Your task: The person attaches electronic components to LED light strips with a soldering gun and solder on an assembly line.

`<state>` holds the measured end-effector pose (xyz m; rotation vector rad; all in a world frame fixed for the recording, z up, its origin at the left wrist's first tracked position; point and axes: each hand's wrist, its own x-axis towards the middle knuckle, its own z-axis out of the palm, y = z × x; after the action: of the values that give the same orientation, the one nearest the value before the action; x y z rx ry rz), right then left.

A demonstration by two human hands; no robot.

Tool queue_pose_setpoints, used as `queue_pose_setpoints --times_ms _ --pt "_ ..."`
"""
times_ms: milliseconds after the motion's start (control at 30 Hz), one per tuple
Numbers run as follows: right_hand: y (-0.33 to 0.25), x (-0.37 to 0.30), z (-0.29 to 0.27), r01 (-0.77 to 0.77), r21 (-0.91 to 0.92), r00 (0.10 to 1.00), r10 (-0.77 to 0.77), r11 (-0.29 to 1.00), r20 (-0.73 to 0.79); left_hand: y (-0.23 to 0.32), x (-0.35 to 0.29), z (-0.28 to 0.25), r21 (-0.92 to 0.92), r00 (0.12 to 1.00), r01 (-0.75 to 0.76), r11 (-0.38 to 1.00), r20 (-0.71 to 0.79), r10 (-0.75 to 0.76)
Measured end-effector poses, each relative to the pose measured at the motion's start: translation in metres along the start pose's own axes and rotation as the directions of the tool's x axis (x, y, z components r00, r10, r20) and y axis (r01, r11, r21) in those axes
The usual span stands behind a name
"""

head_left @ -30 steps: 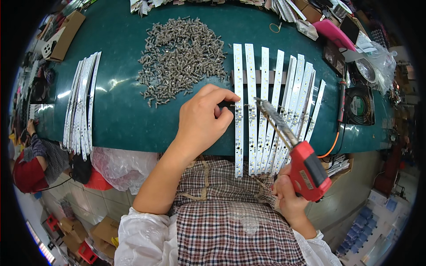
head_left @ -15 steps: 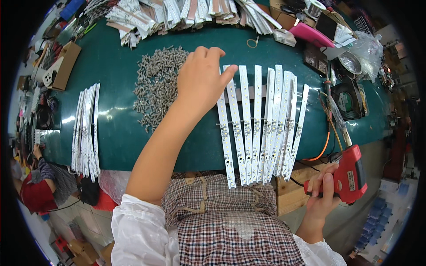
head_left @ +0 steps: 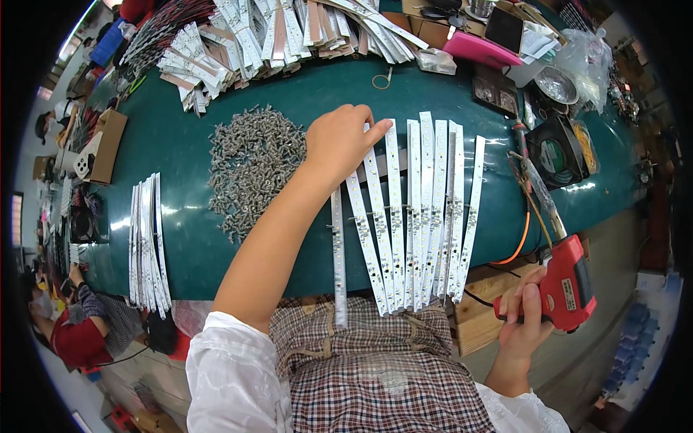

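Observation:
My left hand (head_left: 338,143) rests over the upper ends of a row of white LED strip boards (head_left: 393,216). Its thumb sticks out to the right, apart from the bent fingers, whose tips are partly hidden. One LED strip (head_left: 339,267) lies under the wrist, separate at the row's left side. My right hand (head_left: 523,317) is wrapped round the handle of a red soldering gun (head_left: 568,285) at the lower right, its long metal front pointing up and away. Left of my left hand lies a heap of small grey metal-looking parts (head_left: 256,166).
A second bundle of LED strips (head_left: 148,249) lies at the table's left. Many more strips (head_left: 274,36) are piled at the back. A black fan (head_left: 556,155), a metal dish (head_left: 556,85) and a pink item (head_left: 480,49) stand back right. Another person (head_left: 86,317) sits far left.
The leftmost strip has come apart from the row toward the left. My left hand's fingers have drawn in a little. My right hand still holds the soldering gun; the whole view has shifted slightly.

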<state>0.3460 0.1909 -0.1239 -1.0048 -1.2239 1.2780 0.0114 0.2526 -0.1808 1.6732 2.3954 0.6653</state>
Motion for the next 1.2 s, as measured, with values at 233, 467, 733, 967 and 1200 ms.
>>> queue_pose_setpoints --times_ms 233,467,733,967,1200 --pt "0.001 0.007 -0.008 -0.001 0.015 1.000 0.001 1.000 0.016 0.003 0.008 -0.001 -0.081 0.998 -0.029 0.996 0.057 0.034" --pt "0.003 0.008 -0.011 -0.033 0.010 0.999 0.033 0.999 -0.007 0.030 0.031 -0.001 -0.182 0.992 -0.123 0.976 0.016 0.128" --pt "0.002 0.008 -0.017 -0.040 0.019 0.999 0.041 0.999 -0.019 0.065 0.040 0.027 -0.030 0.994 -0.035 0.999 -0.108 0.031" --pt "0.004 0.013 -0.022 -0.048 0.036 0.998 0.049 0.998 -0.038 0.076 0.043 0.042 0.080 0.995 0.037 0.996 -0.098 -0.029" --pt "0.007 0.015 -0.028 -0.060 0.049 0.996 0.063 0.997 -0.068 0.080 0.050 0.044 0.050 0.993 -0.032 0.998 0.113 0.027"
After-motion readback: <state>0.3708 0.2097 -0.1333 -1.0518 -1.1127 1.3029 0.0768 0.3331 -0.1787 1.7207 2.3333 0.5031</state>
